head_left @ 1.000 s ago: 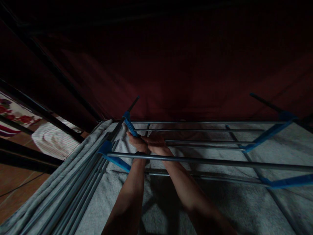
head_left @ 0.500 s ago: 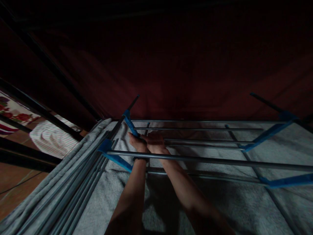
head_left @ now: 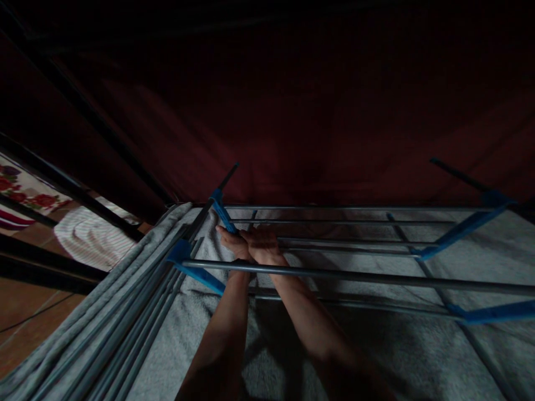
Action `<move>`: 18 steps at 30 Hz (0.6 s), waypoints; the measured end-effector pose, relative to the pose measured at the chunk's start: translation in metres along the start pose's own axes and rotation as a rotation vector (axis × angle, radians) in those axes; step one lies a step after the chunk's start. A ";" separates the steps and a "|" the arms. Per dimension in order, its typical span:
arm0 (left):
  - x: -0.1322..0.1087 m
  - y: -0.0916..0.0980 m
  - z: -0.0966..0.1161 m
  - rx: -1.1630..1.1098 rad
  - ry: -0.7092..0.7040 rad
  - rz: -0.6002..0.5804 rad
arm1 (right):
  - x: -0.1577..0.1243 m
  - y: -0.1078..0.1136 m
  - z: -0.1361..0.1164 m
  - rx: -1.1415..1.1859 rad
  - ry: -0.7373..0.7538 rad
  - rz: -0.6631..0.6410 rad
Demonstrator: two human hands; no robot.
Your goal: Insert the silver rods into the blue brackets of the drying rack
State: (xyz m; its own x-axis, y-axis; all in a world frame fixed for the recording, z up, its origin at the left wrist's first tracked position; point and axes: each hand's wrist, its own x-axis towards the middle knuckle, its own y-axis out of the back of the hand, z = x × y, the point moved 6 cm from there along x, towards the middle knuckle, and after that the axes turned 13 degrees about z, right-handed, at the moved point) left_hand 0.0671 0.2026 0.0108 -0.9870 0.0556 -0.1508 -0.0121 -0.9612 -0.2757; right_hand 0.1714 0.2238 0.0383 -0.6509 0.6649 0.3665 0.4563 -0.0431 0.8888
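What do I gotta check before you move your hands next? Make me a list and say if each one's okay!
1. Left hand at the lower end of the blue bracket: ok.
2. Right hand close by the left one: ok, they are together.
3. Firm hold with both hands: cannot tell, too dark there.
4. Nothing over the forearms: not ok, the long grey bar crosses above both.
5. Row of grey rods away from the hands: ok, off to the left.
6. Good light: not ok, it is dim.
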 end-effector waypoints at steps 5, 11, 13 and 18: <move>0.001 0.006 0.002 0.059 -0.096 0.031 | 0.001 0.001 0.001 0.026 -0.019 -0.002; -0.001 0.010 0.005 0.056 -0.143 -0.019 | 0.001 -0.001 0.001 0.025 -0.015 0.027; -0.001 0.009 0.003 0.048 -0.137 -0.047 | 0.001 -0.003 0.001 0.013 -0.006 0.047; 0.008 0.007 -0.001 0.243 -0.242 -0.122 | 0.005 -0.011 0.002 -0.022 0.013 0.041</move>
State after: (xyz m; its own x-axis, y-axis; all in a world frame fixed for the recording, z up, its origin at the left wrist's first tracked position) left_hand 0.0590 0.1966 0.0070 -0.9850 0.1359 0.1067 -0.1408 -0.9892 -0.0396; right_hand 0.1638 0.2288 0.0295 -0.6402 0.6523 0.4059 0.4691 -0.0866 0.8789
